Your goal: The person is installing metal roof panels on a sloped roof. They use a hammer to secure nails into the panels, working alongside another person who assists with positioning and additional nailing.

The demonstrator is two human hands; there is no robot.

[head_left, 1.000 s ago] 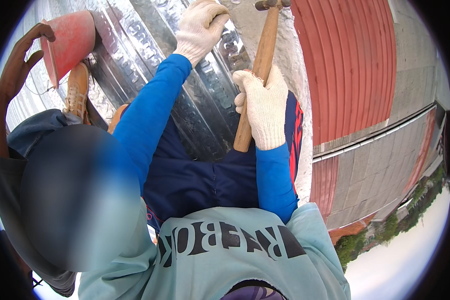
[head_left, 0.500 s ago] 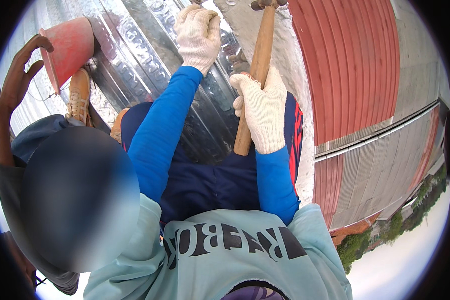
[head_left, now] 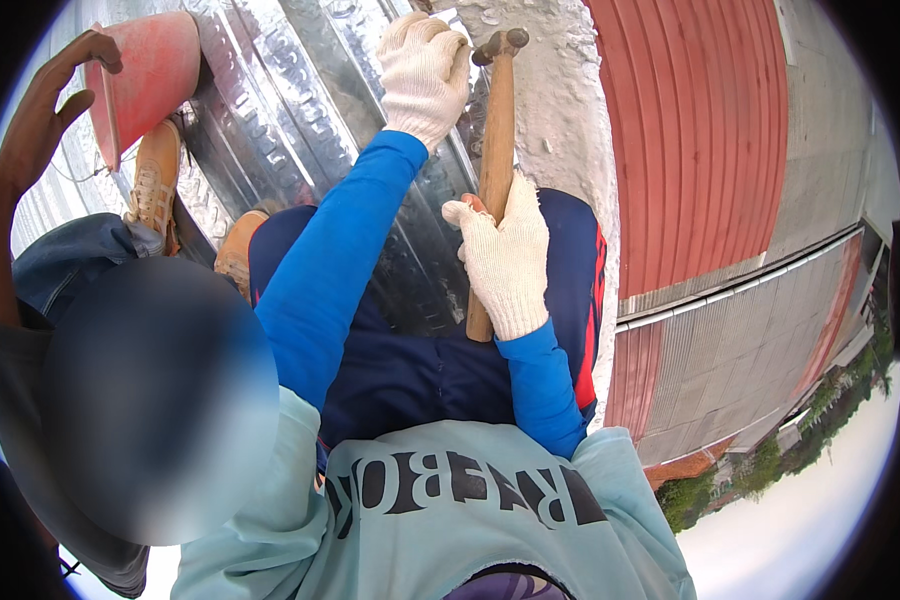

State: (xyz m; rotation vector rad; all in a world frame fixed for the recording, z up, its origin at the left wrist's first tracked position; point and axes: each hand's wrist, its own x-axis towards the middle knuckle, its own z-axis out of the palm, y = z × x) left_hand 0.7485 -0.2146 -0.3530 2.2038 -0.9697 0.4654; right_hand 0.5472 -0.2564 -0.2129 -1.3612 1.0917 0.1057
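Observation:
My left hand [head_left: 422, 80], in an off-white knitted glove, rests with curled fingers at the ridged silver metal sheet [head_left: 280, 110], near its border with the rough concrete strip [head_left: 550, 110]; whatever its fingers hold is hidden. In my right hand [head_left: 502, 255], gloved the same way, is a hammer [head_left: 496, 140], gripped around the lower half of its wooden handle, with the metal head pointing away from me, just right of my left hand. The sheet lies beneath both hands, reaching back between my knees.
At the left a co-worker reaches out a bare hand [head_left: 45, 125] to the rim of a red bucket [head_left: 150, 80], beside a tan shoe [head_left: 153, 180]. Beyond the concrete edge on the right lie lower red [head_left: 690, 140] and grey roofs [head_left: 730, 370], with trees farther off.
The hammer and my right hand have shifted slightly toward me and to the left. My left hand has moved a little rightward since half a second ago, its fingers still curled.

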